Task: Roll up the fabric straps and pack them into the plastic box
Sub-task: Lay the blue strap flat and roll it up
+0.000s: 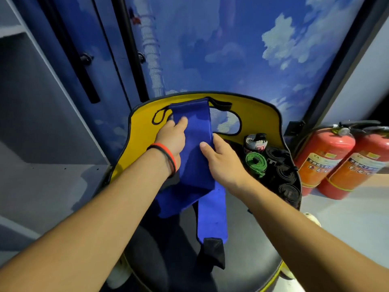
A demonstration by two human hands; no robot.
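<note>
My left hand [172, 140] grips the left edge of the blue fabric strap [193, 123], thumb on top. My right hand [223, 161] pinches the opposite edge, thumb on the cloth. The strap lies unrolled against the yellow chair back [256, 114], its black end tab [212, 256] hanging over the seat. I judge rolling not yet begun: I would start at one end, edges aligned, tension even. A green roll [255, 162], a grey-white roll [255, 142] and black rolls [284, 171] stand packed just right of my right hand. The plastic box's walls I cannot make out. Two fire extinguishers [324, 161] stand well apart and do not obstruct.
</note>
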